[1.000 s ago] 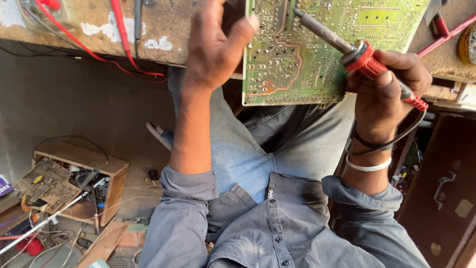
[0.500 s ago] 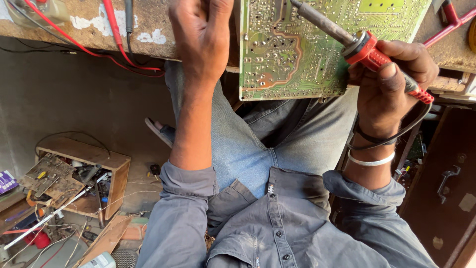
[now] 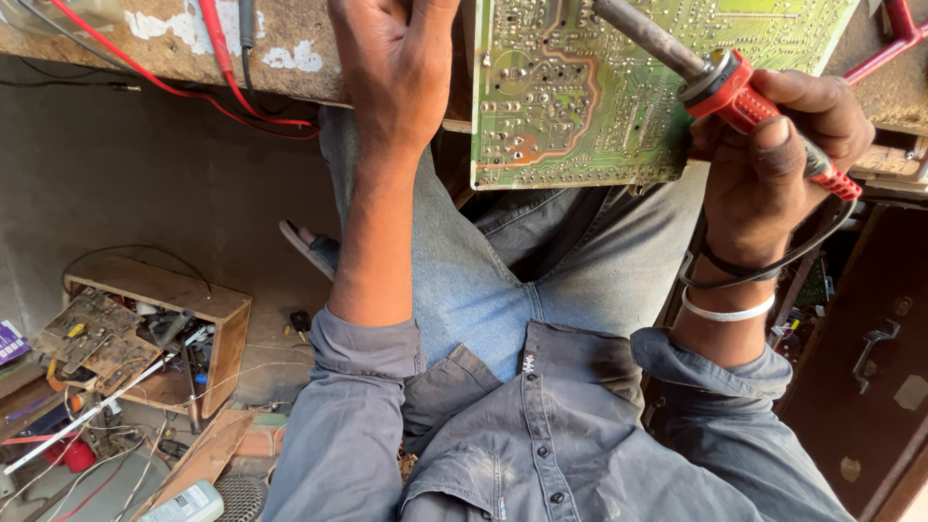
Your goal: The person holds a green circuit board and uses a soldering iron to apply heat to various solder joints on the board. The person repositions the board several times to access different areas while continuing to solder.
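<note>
A: Circuit board (image 3: 619,92), green, solder side up, lies on the bench edge between your hands. Since a second ago your left hand (image 3: 391,72) has slid off it.

B: And the grip?

A: Left fingers hidden, can't tell. Your right hand (image 3: 773,159) is wrapped tight round the red-handled soldering iron (image 3: 720,77), unchanged, shaft over the board.

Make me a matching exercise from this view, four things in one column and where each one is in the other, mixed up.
Things:
1. soldering iron
2. circuit board
3. wooden box
4. red wire

Places:
A. on the floor, lower left
B. draped over the bench edge, upper left
C. gripped in the right hand
D. over the lap, beside the left hand

Pairs: 1-C, 2-D, 3-A, 4-B
</note>
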